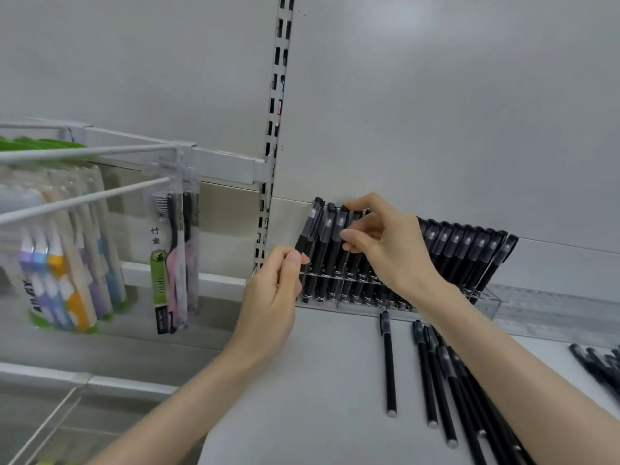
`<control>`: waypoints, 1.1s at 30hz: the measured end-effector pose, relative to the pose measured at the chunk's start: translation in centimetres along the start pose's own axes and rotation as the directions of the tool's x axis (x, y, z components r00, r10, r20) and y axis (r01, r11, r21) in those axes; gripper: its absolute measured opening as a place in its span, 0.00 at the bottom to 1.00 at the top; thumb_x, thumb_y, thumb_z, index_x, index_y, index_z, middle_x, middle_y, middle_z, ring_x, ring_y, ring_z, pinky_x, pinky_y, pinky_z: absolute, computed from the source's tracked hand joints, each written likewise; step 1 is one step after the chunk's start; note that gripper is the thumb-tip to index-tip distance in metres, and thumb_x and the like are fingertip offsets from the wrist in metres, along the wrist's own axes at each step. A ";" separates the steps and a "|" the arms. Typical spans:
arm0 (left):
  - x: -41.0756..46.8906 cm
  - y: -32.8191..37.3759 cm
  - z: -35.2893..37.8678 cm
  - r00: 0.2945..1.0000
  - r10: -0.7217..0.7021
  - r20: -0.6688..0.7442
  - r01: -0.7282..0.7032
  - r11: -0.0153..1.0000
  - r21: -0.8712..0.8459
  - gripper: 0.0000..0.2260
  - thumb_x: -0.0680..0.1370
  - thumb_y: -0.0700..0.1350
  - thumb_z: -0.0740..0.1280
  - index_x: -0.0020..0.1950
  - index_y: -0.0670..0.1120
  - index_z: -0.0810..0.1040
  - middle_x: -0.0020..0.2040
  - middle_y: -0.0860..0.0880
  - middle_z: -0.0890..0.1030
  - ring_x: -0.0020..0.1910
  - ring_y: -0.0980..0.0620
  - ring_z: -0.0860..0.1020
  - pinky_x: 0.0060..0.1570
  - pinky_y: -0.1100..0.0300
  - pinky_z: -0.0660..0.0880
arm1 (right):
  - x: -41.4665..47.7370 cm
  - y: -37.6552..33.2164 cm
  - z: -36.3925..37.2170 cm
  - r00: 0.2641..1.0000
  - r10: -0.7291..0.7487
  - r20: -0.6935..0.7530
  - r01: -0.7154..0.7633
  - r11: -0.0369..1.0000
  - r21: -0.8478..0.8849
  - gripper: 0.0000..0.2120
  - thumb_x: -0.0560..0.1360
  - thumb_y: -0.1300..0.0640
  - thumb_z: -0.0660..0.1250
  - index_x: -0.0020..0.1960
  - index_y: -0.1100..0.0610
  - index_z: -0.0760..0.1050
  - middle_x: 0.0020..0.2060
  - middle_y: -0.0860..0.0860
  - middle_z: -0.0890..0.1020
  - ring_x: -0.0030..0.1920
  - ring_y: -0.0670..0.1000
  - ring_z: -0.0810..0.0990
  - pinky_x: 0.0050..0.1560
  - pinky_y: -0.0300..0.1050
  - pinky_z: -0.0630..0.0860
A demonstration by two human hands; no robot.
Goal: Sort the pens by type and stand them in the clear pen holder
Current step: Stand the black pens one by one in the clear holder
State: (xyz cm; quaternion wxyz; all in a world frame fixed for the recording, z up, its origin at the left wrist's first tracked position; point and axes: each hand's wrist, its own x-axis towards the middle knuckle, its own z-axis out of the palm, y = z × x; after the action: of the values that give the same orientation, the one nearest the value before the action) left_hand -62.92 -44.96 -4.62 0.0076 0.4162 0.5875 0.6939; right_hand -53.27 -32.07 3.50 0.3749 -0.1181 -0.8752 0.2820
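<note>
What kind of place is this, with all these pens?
Probably a shop. Packaged toothbrushes hang from display hooks on a slotted shelf upright, and many identical black pens stand in a clear pen holder on the shelf.

Right hand [379,243] pinching black pens [330,250] in clear holder [488,297]; left hand [275,290] alongside — loose pens [436,377] on shelf [302,380].

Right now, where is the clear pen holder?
In the head view, the clear pen holder stands right of centre at the back of the shelf against the wall, behind both hands, loose pens before it.
</note>
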 end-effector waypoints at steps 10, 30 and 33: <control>-0.7 0.6 0.1 0.980 0.067 0.188 -0.066 0.998 -0.015 0.09 0.77 0.57 0.58 0.46 0.54 0.72 0.30 0.53 0.67 0.31 0.54 0.64 0.33 0.53 0.62 | -2.4 -1.5 -0.2 0.999 0.051 -0.013 -0.045 0.957 0.286 0.11 0.75 0.57 0.69 0.57 0.56 0.77 0.38 0.50 0.85 0.42 0.48 0.84 0.51 0.48 0.80; 0.9 0.1 -0.9 0.999 0.045 0.030 -0.053 0.899 0.435 0.18 0.73 0.53 0.70 0.60 0.51 0.73 0.56 0.57 0.70 0.57 0.59 0.69 0.53 0.65 0.65 | -1.4 -1.2 -2.3 0.948 0.044 -0.315 0.033 0.972 0.232 0.15 0.71 0.61 0.74 0.54 0.49 0.75 0.38 0.52 0.83 0.42 0.51 0.83 0.49 0.48 0.80; 1.6 -0.6 -0.9 0.993 -0.065 0.100 0.003 0.854 0.521 0.29 0.71 0.60 0.70 0.68 0.49 0.67 0.61 0.57 0.66 0.64 0.58 0.65 0.58 0.63 0.63 | -0.9 -1.2 -2.3 0.932 0.012 -0.362 0.060 0.981 0.187 0.15 0.71 0.62 0.73 0.54 0.49 0.75 0.37 0.48 0.82 0.41 0.47 0.82 0.46 0.40 0.77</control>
State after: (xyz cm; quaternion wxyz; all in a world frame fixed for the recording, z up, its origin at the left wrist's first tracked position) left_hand -64.78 -44.75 -4.14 -0.0594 0.4313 0.7588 0.4844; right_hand -51.03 -32.49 4.93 0.5425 -0.1198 -0.7610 0.3350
